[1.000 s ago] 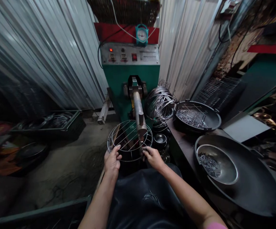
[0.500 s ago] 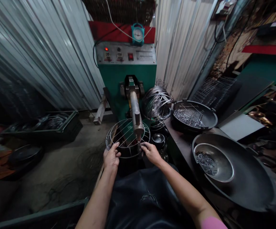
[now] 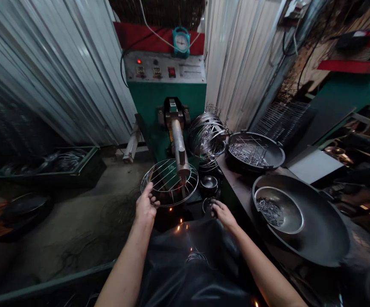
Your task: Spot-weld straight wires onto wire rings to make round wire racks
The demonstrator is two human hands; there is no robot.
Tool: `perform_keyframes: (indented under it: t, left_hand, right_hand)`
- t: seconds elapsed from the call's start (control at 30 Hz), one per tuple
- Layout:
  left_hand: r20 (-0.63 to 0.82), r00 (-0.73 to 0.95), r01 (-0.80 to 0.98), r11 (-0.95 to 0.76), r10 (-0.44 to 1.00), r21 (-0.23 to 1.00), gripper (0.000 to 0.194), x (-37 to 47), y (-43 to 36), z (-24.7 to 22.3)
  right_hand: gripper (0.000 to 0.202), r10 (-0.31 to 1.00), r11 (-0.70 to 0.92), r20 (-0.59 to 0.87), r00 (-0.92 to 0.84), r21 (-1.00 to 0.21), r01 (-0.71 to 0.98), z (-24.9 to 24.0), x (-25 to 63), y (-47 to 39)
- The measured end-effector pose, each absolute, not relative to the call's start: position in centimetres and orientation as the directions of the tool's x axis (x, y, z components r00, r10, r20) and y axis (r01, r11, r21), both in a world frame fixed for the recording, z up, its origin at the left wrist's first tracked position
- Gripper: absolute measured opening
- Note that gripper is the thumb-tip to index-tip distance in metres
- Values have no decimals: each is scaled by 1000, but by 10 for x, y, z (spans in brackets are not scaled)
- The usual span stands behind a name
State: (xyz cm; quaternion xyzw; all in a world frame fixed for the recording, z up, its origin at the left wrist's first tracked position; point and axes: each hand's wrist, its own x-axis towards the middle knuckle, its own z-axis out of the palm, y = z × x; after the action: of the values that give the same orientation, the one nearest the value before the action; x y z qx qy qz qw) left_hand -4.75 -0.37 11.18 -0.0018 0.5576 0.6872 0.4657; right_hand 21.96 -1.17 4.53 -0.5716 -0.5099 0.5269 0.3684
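My left hand [image 3: 146, 204] grips the near left rim of a round wire rack [image 3: 159, 195], its thumb lying over the top wire. The rack has parallel bars across it and sits level under the welding machine's arm [image 3: 180, 149], whose tip comes down at the rack's right part. Apart from the rack, to its right, my right hand [image 3: 223, 214] hangs in the air with curled fingers; whatever they may hold is too small to make out. Orange sparks [image 3: 180, 224] fly below the rack, over the dark apron [image 3: 191, 277], where a few thin wire pieces [image 3: 197, 256] lie.
A large pan [image 3: 325, 238] at right holds a metal bowl [image 3: 295, 213] of small wire pieces. Behind it stands another pan [image 3: 276, 155] with wire parts. Wire rings [image 3: 208, 136] hang beside the green machine [image 3: 140, 96]. A green crate [image 3: 88, 168] stands on the left floor.
My right hand has left the rack's near rim and moved right and slightly down. Sparks have appeared under the rack. The left hand stays on the rim, and the camera view has shifted slightly.
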Motion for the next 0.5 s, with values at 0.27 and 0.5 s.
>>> perform_keyframes:
  t: [0.27,0.5]
  left_hand:
    - [-610,-386,-566,345,692,749,26,-86,19,128]
    - [-577,-447,-548,300,683,780,27,-79,-10,112]
  right_hand:
    - [21,964,-206,-258,-58,-869,450,6,267,-35]
    - [26,935,-335,-348,-63,-929,155,4,264,-33]
